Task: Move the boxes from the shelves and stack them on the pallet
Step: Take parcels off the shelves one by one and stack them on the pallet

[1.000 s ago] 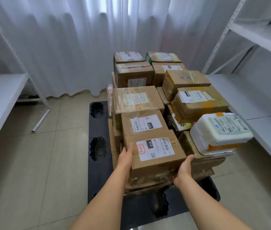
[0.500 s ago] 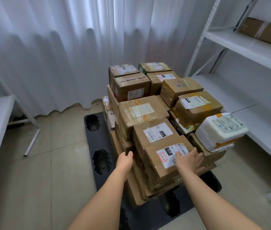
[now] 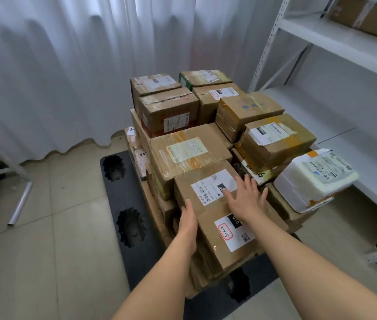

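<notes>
Several taped cardboard boxes are stacked on a black plastic pallet (image 3: 117, 199) on the tiled floor. Nearest to me lies a brown box (image 3: 224, 241) with a white label marked in red. My left hand (image 3: 188, 221) rests flat against its left side. My right hand (image 3: 244, 196) lies with spread, straight fingers on top of the box just behind it (image 3: 202, 183), over its white barcode label. A white foam box (image 3: 314, 179) sits at the right edge of the stack. One more cardboard box (image 3: 367, 15) stands on the upper right shelf.
White metal shelving (image 3: 344, 49) runs along the right, its lower shelf close to the stack. Another white shelf leg (image 3: 19, 204) stands at the left. White curtains (image 3: 67, 65) hang behind the pallet. Tiled floor lies open to the left of the pallet.
My right hand let go of the near box's right corner and moved up onto the box behind it. My left hand shifted along the near box's left side. The view came closer.
</notes>
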